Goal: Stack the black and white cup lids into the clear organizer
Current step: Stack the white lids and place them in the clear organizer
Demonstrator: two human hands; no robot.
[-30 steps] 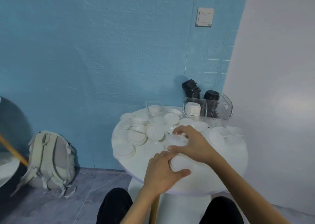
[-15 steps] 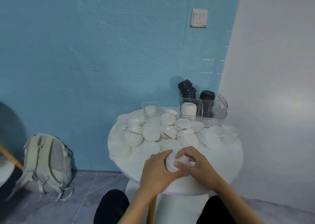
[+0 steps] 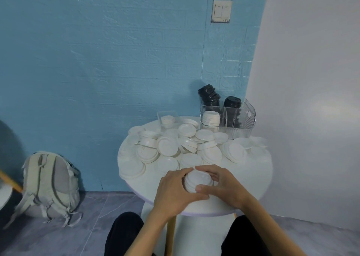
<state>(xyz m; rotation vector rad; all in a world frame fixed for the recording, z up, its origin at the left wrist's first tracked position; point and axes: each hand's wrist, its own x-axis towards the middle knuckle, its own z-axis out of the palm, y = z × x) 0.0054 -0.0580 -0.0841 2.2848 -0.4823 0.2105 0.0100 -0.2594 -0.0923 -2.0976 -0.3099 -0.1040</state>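
Both my hands wrap a short stack of white lids [image 3: 197, 181] at the near edge of the tabletop [image 3: 251, 179]. My left hand [image 3: 175, 190] curls round its 9 o'clock side, thumb running under the front; my right hand [image 3: 224, 186] curls round the 3 o'clock side, thumb at 6. So the grip is pinching the stack from both sides, not spread.

The relation that matters: the clear organizer [image 3: 228, 117] sits at about 1 o'clock from the stack, at the far edge of the tabletop, well apart from it. The right hand is on the nearer side. The stack's axis is roughly upright, tilted slightly toward me (needs to stay that way to drop in).

Organizer contents: white lids [image 3: 210, 118] in the left compartment, black lids [image 3: 231, 104] to their right, and a leaning black stack [image 3: 208, 96] poking out at the back.

Between my grip and the organizer lies a loose heap of white lids [image 3: 187, 144]; judging by that, most of the job is left.

Hard to tell:
- how many lids I'm holding, as my fingers cover the sides
- whether the stack rests on the tabletop or is lifted
- organizer dividers, which are clear and blurred
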